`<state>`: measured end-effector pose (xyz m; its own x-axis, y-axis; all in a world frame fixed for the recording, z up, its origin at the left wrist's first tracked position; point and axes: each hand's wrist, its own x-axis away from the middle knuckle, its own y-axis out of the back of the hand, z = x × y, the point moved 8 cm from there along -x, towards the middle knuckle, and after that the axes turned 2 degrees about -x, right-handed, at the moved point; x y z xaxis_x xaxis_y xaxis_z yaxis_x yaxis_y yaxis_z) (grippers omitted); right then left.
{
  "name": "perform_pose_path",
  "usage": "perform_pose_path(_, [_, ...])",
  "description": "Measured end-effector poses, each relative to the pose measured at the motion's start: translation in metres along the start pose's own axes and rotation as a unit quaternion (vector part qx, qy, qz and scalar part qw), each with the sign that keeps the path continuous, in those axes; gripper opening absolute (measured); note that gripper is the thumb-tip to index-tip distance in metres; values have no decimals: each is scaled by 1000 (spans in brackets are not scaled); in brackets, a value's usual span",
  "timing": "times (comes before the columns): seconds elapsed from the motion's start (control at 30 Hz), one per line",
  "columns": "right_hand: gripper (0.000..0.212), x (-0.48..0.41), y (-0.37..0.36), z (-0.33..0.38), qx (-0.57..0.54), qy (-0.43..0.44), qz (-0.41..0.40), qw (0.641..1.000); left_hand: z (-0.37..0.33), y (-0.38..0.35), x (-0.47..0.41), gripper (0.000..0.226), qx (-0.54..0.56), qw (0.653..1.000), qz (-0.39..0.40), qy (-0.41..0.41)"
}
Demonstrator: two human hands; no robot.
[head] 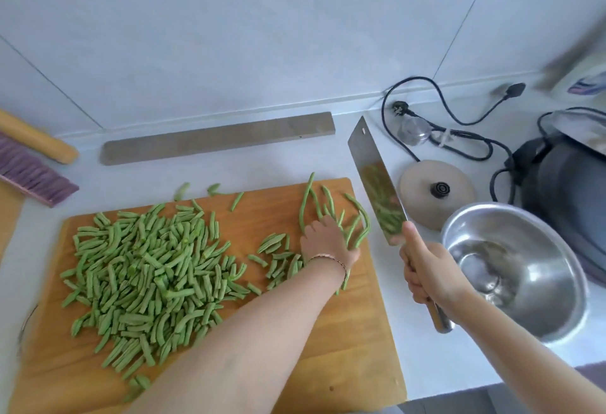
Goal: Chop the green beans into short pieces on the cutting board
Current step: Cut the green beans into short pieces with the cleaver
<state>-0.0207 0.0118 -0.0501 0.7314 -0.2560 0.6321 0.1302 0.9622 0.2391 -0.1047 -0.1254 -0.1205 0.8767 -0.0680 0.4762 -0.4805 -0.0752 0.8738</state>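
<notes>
My flat left hand (328, 243) pins long beans (359, 213); my right hand (429, 279) grips a raised cleaver (377, 184) that could cut it.

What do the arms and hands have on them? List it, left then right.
Bare left arm, no sleeve; thin pinkish beaded bracelet at its wrist; left hand ungloved. Bare right arm, no sleeve, wrist bare; right hand ungloved, no rings visible.
</notes>
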Motion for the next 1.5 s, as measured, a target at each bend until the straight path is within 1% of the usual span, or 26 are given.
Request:
perform_pose_path(0.13, [54, -6, 0, -2, 7, -7, 13, 1000, 0, -6, -4, 57, 16, 999, 32, -4])
perform_pose_path(0.23, [54, -11, -1, -7, 10, -15, 24, 1000, 8, -6, -2, 51, -8, 999, 25, -19])
perform_pose_path(0.3, [53, -13, -2, -10, 11, -20, 29, 999, 15, -4, 0, 48, 7, 1000, 17, -19])
perform_pose_path(0.37, [53, -14, -2, -11, 14, -19, 32, 999, 23, 2, 2, 40, 67, 998, 7, -4])
perform_pose_path(0.4, [53, -13, -3, -11, 16, -18, 34, 999, 30, 5, 4, 36, 121, 993, -1, 11])
perform_pose_path(0.5, [53, -11, -5, -10, 12, -12, 40, 999, 55, 18, 7, 24, 264, 961, -39, 69])
perform_pose_path(0.6, [55, -6, -6, -8, 14, 0, 46, 999, 75, 30, 13, 5, 356, 928, -71, 78])
perform_pose_path(0.67, [55, 0, -7, -7, 19, 9, 51, 998, 90, 35, 20, 12, 418, 902, -77, 73])
perform_pose_path(0.73, [55, 5, -8, -7, 21, 15, 61, 998, 107, 40, 36, 5, 454, 887, -62, 62])
perform_pose_path(0.8, [55, 12, -12, -10, 29, 17, 74, 997, 122, 42, 60, 16, 473, 880, -30, 41])
perform_pose_path(0.87, [55, 19, -17, -16, 43, 11, 88, 995, 135, 39, 87, 28, 500, 866, -3, 23])
perform_pose_path(0.93, [55, 26, -23, -23, 62, 3, 101, 993, 153, 28, 108, 33, 518, 854, 17, 41])
perform_pose_path(0.97, [54, 29, -27, -27, 71, 0, 107, 992, 162, 20, 118, 32, 518, 853, 29, 54])
perform_pose_path(1.03, [53, 33, -32, -34, 83, -5, 116, 990, 172, 5, 130, 25, 493, 866, 61, 49])
perform_pose_path(1.1, [52, 39, -40, -40, 98, -11, 129, 987, 173, -14, 142, 15, 429, 897, 100, 26])
perform_pose_path(1.13, [52, 43, -44, -44, 105, -13, 138, 985, 171, -25, 148, 10, 372, 921, 117, 3])
perform_pose_path(1.2, [52, 48, -49, -49, 122, -14, 147, 982, 155, -42, 158, 4, 195, 971, 118, -77])
perform_pose_path(1.23, [52, 50, -50, -51, 131, -13, 147, 980, 145, -50, 162, 12, 101, 982, 100, -122])
perform_pose_path(1.27, [52, 52, -51, -54, 137, -13, 147, 979, 135, -59, 164, 22, 30, 984, 82, -158])
perform_pose_path(1.3, [53, 54, -51, -55, 141, -13, 146, 979, 126, -67, 163, 29, -11, 981, 68, -179])
perform_pose_path(1.37, [53, 57, -52, -57, 148, -11, 145, 978, 115, -78, 155, 35, -65, 978, 43, -195])
perform_pose_path(1.43, [52, 60, -51, -57, 146, -10, 143, 979, 110, -79, 140, 38, -69, 979, 22, -189])
perform_pose_path(1.5, [52, 60, -50, -57, 133, -10, 140, 981, 109, -70, 123, 39, -47, 983, -6, -177])
